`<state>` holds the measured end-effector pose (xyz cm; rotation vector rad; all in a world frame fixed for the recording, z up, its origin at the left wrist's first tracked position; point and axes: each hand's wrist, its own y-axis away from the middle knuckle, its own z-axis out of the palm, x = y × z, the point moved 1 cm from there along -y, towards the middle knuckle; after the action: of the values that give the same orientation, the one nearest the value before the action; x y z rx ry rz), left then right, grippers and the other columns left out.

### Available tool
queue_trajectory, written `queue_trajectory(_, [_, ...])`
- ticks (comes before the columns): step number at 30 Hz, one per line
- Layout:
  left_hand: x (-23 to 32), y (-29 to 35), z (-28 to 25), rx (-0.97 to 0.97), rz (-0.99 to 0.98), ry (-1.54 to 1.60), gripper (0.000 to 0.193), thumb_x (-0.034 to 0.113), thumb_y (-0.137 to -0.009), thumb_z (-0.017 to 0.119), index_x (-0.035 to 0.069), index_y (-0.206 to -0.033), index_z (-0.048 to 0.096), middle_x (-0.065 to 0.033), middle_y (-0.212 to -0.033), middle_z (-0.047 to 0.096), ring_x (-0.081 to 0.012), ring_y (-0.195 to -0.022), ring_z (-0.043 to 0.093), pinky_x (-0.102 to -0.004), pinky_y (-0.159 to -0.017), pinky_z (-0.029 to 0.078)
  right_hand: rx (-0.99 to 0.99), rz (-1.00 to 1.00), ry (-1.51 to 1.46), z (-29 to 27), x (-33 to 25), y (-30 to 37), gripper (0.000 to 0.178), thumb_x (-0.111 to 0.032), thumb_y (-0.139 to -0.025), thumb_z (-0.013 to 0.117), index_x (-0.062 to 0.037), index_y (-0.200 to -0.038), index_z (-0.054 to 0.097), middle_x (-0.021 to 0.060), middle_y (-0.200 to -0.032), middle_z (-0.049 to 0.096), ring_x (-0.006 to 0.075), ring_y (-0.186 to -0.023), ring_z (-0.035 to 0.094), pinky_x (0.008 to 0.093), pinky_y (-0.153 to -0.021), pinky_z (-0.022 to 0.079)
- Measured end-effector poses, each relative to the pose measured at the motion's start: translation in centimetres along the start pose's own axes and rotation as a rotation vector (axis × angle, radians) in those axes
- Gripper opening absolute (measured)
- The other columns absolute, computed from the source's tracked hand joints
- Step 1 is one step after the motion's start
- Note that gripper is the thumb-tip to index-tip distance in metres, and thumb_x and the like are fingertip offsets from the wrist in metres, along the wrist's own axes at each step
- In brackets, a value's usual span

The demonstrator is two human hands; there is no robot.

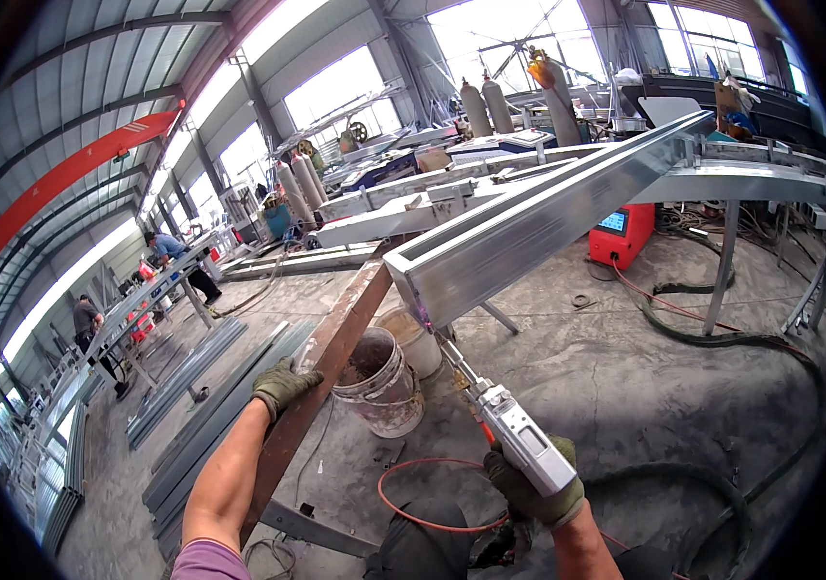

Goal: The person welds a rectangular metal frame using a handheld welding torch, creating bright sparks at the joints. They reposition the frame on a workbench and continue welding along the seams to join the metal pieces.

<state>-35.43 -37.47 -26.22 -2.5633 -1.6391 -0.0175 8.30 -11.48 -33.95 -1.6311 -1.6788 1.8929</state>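
Observation:
My left hand (282,386), in a dark green work glove, is closed over the edge of a brown steel beam (340,338) that slopes away from me. My right hand (558,503), gloved the same way, grips a silver handheld welding gun (521,435). The gun's thin nozzle points up and left, its tip at the lower near corner of a long silver metal box frame (519,259). A faint purplish glow shows at that corner. The frame's near end lies by the far part of the beam. An orange-red hose (422,462) loops below the gun.
Two buckets (381,387) stand on the floor beyond the beam. Grey metal profiles (224,416) lie at left. A red machine with a screen (621,237) sits under the frame; thick dark hoses (737,338) cross the floor at right. Gas cylinders and two people are farther off.

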Motion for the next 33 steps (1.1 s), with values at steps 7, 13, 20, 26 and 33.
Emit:
queue_trajectory(7, [0.04, -0.08, 0.06, 0.007, 0.021, 0.005, 0.117, 0.089, -0.080, 0.066, -0.002, -0.154, 0.057, -0.0303, -0.147, 0.066, -0.0412, -0.137, 0.065, -0.0447, -0.113, 0.049, 0.016, 0.011, 0.005, 0.26, 0.09, 0.24, 0.016, -0.010, -0.083, 0.085, -0.0073, -0.096, 0.076, 0.0108, -0.081, 0.072, 0.0302, -0.066, 0.073, 0.0393, -0.061, 0.060])
queue_trajectory(13, [0.30, 0.06, -0.25, -0.029, 0.014, 0.026, 0.120, 0.089, -0.080, 0.066, -0.003, -0.156, 0.055, -0.0309, -0.149, 0.065, -0.0411, -0.137, 0.065, -0.0441, -0.114, 0.049, 0.009, -0.009, -0.007, 0.32, 0.22, -0.15, 0.017, -0.009, -0.083, 0.085, -0.0067, -0.097, 0.077, 0.0105, -0.081, 0.072, 0.0294, -0.068, 0.073, 0.0382, -0.063, 0.061])
queue_trajectory(20, [-0.21, -0.34, 0.13, -0.014, 0.022, 0.023, 0.121, 0.089, -0.079, 0.066, -0.003, -0.157, 0.054, -0.0305, -0.149, 0.065, -0.0411, -0.137, 0.065, -0.0436, -0.114, 0.049, 0.015, -0.019, -0.001, 0.56, 0.33, -0.38, 0.018, -0.009, -0.083, 0.084, -0.0061, -0.099, 0.076, 0.0102, -0.082, 0.071, 0.0286, -0.068, 0.073, 0.0377, -0.063, 0.060])
queue_trajectory(26, [-0.27, -0.46, 0.21, -0.028, 0.023, 0.034, 0.120, 0.088, -0.080, 0.067, -0.003, -0.157, 0.055, -0.0307, -0.149, 0.065, -0.0411, -0.137, 0.065, -0.0437, -0.114, 0.049, -0.012, -0.016, 0.016, 0.63, 0.76, -0.17, 0.020, -0.010, -0.082, 0.085, -0.0062, -0.100, 0.076, 0.0121, -0.083, 0.071, 0.0312, -0.066, 0.071, 0.0396, -0.062, 0.060])
queue_trajectory(33, [-0.09, -0.09, -0.03, -0.011, 0.016, 0.028, 0.121, 0.088, -0.079, 0.067, -0.004, -0.157, 0.054, -0.0310, -0.149, 0.064, -0.0413, -0.137, 0.065, -0.0438, -0.114, 0.049, -0.011, -0.091, 0.085, 0.53, 0.83, -0.45, 0.024, -0.011, -0.082, 0.085, -0.0059, -0.104, 0.076, 0.0130, -0.083, 0.071, 0.0324, -0.066, 0.071, 0.0405, -0.060, 0.059])
